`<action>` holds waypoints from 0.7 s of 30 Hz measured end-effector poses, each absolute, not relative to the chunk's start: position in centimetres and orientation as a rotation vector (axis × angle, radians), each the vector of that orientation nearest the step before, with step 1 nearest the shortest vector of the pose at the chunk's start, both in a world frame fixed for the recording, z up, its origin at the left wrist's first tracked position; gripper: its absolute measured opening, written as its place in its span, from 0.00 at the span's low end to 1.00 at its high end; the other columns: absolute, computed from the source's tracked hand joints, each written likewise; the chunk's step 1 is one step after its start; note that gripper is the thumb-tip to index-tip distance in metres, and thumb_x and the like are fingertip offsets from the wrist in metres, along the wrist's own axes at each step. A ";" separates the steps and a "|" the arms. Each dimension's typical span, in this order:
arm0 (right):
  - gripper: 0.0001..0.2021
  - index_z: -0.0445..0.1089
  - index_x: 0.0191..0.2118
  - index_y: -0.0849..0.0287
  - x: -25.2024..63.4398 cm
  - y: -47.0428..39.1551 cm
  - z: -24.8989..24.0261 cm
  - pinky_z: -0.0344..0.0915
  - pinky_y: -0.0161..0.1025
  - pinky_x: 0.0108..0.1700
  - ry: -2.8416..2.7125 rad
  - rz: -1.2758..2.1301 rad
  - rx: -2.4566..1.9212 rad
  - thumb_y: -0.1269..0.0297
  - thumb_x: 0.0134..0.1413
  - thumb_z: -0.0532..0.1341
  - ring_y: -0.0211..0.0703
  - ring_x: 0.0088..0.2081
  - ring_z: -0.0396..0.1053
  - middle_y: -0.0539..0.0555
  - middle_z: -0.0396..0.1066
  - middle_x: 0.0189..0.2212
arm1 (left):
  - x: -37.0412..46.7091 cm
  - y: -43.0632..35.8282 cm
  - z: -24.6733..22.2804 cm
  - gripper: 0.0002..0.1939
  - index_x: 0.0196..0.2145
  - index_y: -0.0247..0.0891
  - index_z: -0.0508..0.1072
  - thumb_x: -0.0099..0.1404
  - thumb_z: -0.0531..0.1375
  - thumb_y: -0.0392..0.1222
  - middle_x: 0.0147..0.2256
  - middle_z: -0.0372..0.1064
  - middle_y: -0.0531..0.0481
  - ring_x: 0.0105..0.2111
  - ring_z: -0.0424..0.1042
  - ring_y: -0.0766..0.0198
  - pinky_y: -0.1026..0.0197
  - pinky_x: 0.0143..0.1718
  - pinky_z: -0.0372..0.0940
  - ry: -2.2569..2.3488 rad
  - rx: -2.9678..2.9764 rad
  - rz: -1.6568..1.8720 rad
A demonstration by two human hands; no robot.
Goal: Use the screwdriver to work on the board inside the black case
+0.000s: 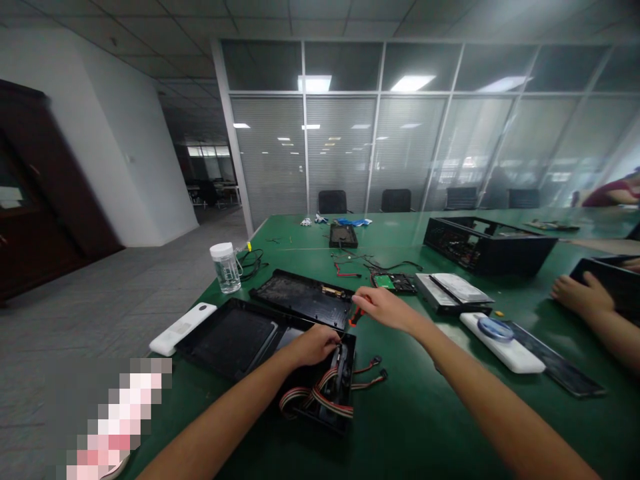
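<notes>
A red and black screwdriver is gripped in my right hand, its shaft slanting down to the left. My left hand reaches over the right part of an open black casing. Its fingers are pinched together near the screwdriver's tip; whatever is between them is too small to make out. Striped ribbon wires with black connectors spill from the casing's near right end. Just behind lies a black panel with a small brass-coloured piece on it.
Left stand a clear bottle and a white device. Right are a green circuit board, a silver drive unit, another white device and a black computer case. Another person's hand holds a black box.
</notes>
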State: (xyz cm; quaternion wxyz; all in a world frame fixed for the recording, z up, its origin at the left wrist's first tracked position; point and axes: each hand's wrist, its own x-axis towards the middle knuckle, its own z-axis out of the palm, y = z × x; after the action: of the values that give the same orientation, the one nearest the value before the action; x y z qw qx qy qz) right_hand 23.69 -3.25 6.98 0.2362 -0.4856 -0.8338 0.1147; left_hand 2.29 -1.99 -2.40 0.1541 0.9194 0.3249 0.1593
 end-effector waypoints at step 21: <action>0.17 0.61 0.29 0.58 23.0 -6.0 -1.1 0.57 0.34 0.26 -1.699 1.064 -0.816 0.52 0.60 0.45 0.34 0.21 0.59 0.47 0.59 0.21 | -4.5 2.4 0.0 0.08 0.32 0.37 0.77 0.52 0.61 0.37 0.26 0.73 0.52 0.27 0.70 0.67 0.70 0.30 0.60 1.191 2.565 -0.013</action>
State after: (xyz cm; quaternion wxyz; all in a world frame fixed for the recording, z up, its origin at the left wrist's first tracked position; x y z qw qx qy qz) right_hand 22.95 -6.04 -1.12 0.4695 -0.3328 -0.6932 0.4339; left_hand -4.46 2.39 0.04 0.1564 0.8958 0.4159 -0.0045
